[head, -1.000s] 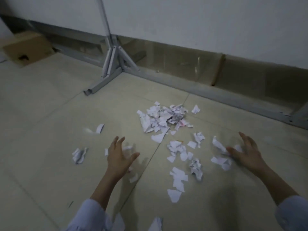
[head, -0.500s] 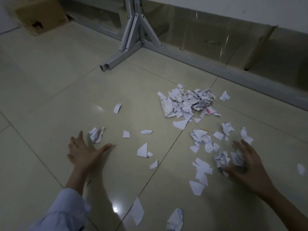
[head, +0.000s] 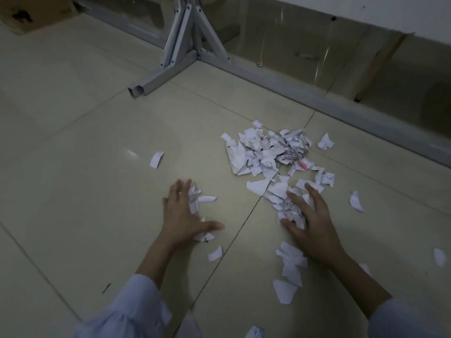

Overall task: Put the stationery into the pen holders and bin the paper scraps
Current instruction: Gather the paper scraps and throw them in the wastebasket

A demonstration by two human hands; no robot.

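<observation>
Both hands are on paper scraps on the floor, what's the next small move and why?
Probably sweep both hands inward toward the big pile: the left hand and right hand each rest spread over small clumps lying short of it.

pile [head: 268, 152]: on the floor [head: 73, 142], in front of the metal frame [head: 180, 50]
left hand [head: 185, 215]: left of right hand [head: 314, 228], both among loose scraps
box [head: 31, 13]: far left corner
</observation>
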